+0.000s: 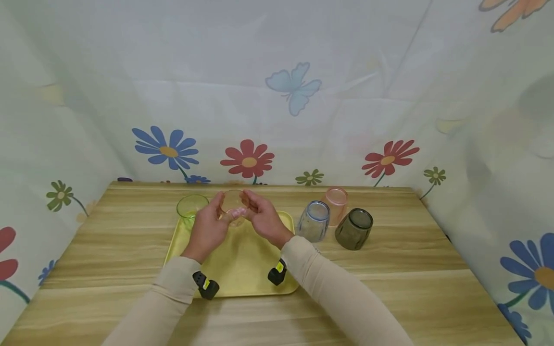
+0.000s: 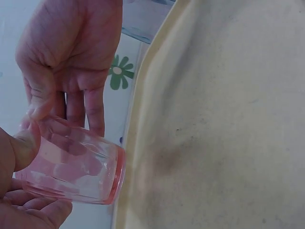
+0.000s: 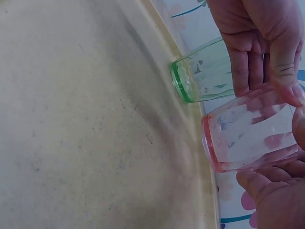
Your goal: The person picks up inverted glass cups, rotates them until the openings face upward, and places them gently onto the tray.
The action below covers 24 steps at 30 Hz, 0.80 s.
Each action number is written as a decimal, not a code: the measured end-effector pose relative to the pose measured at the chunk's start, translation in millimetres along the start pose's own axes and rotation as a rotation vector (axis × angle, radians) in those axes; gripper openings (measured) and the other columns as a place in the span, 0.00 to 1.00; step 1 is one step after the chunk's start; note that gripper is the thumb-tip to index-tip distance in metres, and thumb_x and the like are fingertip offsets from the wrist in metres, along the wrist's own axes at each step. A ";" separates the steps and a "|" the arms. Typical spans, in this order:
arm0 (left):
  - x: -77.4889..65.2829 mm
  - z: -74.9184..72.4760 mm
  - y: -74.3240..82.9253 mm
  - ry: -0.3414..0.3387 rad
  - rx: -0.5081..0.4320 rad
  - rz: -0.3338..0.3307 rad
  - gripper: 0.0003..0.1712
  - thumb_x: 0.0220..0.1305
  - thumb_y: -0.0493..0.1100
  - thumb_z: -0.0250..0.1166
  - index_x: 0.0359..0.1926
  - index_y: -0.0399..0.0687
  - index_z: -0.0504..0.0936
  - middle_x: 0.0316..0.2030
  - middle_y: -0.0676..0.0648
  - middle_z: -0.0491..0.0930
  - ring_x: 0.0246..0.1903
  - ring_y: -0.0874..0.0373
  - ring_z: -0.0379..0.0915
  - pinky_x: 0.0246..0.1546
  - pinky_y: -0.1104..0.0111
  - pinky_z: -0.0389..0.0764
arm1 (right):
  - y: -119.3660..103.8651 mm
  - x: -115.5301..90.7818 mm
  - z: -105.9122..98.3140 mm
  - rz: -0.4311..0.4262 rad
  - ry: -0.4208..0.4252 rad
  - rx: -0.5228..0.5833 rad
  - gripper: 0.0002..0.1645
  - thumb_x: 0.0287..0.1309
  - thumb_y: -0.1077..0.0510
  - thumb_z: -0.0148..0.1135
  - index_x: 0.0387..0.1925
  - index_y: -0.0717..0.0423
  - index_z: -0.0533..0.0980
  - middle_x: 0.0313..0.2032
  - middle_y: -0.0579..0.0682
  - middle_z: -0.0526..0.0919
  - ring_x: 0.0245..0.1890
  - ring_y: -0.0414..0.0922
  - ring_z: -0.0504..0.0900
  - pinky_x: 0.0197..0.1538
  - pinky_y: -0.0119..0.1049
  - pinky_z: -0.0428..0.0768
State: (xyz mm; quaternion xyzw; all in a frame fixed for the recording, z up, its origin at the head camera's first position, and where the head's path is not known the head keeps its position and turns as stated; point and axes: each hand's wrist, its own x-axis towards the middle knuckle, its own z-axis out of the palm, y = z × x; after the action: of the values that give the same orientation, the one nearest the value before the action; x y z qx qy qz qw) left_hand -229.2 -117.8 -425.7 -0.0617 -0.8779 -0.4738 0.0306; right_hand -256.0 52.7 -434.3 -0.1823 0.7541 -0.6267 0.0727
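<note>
1. Left hand (image 1: 211,226) and right hand (image 1: 265,219) grasp one pink glass tumbler (image 1: 233,196) together, thumbs on its near side, fingers round its flanks.
2. That tumbler is upright at the far edge of the yellow tray (image 1: 242,269); whether its base touches is unclear.
3. A green glass tumbler (image 1: 190,211) stands upright at the tray's far left corner.
4. Beyond the tray's right edge, inverted on the desk (image 1: 411,298): blue (image 1: 313,223), second pink (image 1: 339,206) and smoky-dark tumblers (image 1: 352,235).

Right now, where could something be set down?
Bare wood: left of the yellow tray and right of the dark glass. The tray's middle is free. Crowded: around the green glass, held pink glass and blue glass.
</note>
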 end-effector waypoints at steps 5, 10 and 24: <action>-2.3 3.5 -2.1 0.026 0.028 -0.008 0.44 0.75 0.51 0.64 0.80 0.35 0.57 0.52 0.32 0.81 0.50 0.44 0.75 0.52 0.52 0.79 | 4.8 1.1 1.6 0.002 -0.008 -0.025 0.36 0.76 0.68 0.51 0.79 0.68 0.54 0.77 0.65 0.64 0.79 0.58 0.63 0.77 0.53 0.67; -2.6 5.8 -3.7 0.036 0.028 -0.030 0.46 0.75 0.52 0.65 0.80 0.33 0.55 0.50 0.32 0.80 0.48 0.45 0.74 0.50 0.53 0.79 | 5.3 1.5 3.4 -0.001 -0.007 -0.048 0.35 0.76 0.68 0.52 0.79 0.68 0.55 0.76 0.66 0.65 0.78 0.59 0.64 0.77 0.53 0.67; -2.0 10.6 -9.2 0.061 0.006 -0.045 0.46 0.73 0.56 0.66 0.79 0.35 0.60 0.47 0.37 0.79 0.41 0.49 0.71 0.41 0.61 0.75 | 8.9 2.1 5.3 0.033 -0.016 -0.050 0.36 0.78 0.66 0.51 0.80 0.68 0.53 0.78 0.65 0.62 0.80 0.58 0.62 0.79 0.53 0.65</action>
State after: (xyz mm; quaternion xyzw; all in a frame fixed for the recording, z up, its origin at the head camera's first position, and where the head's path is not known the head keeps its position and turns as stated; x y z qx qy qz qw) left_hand -228.4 -114.1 -439.4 -0.0274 -0.8792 -0.4734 0.0469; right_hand -257.7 48.4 -443.8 -0.1768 0.7719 -0.6047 0.0844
